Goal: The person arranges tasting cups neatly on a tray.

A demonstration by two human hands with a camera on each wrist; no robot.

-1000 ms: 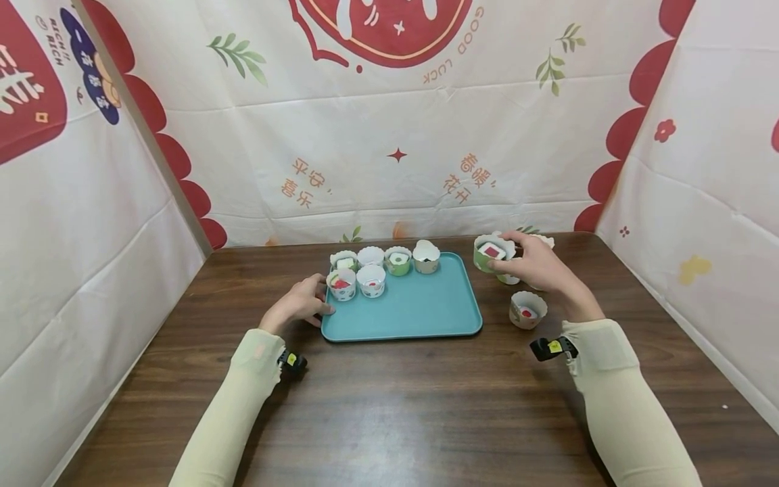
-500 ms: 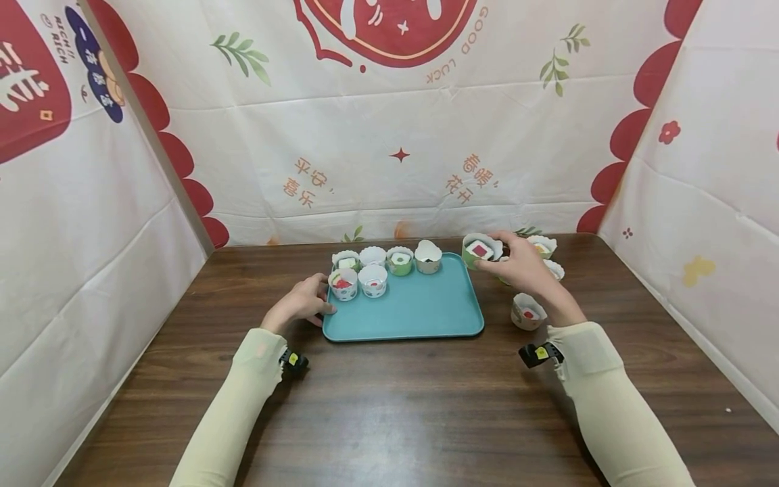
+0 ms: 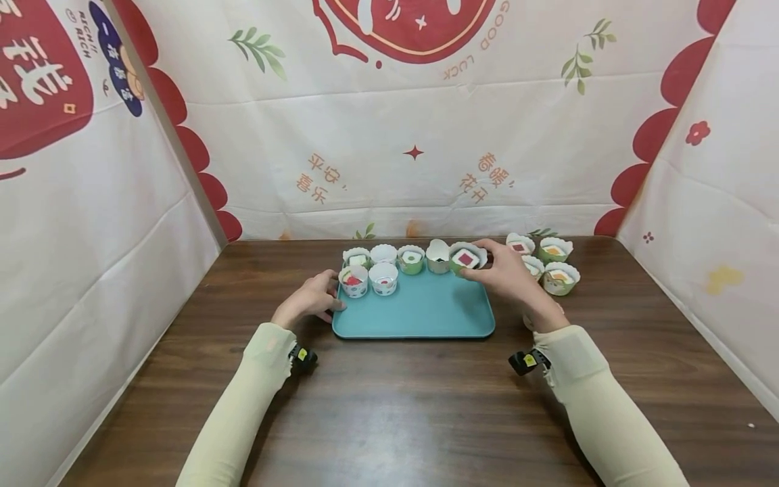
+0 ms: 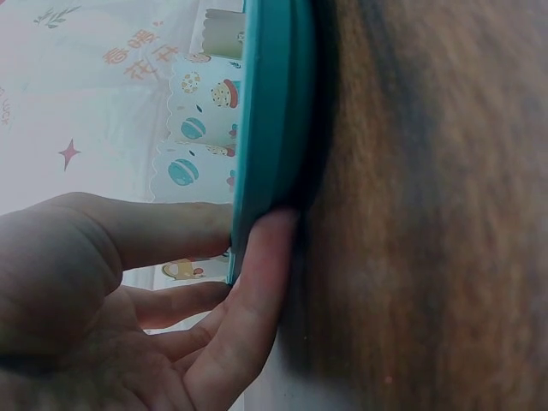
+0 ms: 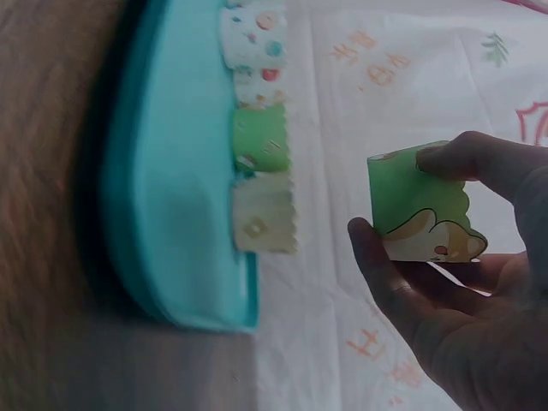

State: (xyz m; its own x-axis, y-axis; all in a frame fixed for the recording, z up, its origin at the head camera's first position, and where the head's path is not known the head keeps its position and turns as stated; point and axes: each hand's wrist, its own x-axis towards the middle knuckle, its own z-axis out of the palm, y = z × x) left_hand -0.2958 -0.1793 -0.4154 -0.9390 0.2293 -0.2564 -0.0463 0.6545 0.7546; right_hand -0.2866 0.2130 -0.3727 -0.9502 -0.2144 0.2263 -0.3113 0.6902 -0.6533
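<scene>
My left hand (image 3: 310, 297) pinches the left rim of a teal tray (image 3: 414, 314); the left wrist view shows thumb and fingers on either side of its edge (image 4: 270, 111). Toward the back right of the tray, my right hand (image 3: 508, 274) holds a green paper baking cup (image 5: 419, 201) by its sides. Inside this cup sits a white piece with a dark red square (image 3: 465, 258). In the right wrist view the cup is raised, apart from the tray. Several paper cups stand on the tray, among them a beige one (image 3: 438, 260), a green one (image 3: 410, 264) and a white one (image 3: 384, 281).
Right of the tray, several more filled paper cups (image 3: 561, 279) stand on the brown wooden table (image 3: 395, 419). Another cup (image 3: 528, 321) is mostly hidden by my right wrist. A printed white cloth (image 3: 365, 122) rises behind the table and along both sides.
My right hand has carried the green paper cup leftward from the cups on the right to over the tray's back right. The left hand stays at the tray's rim. The head view has shifted slightly.
</scene>
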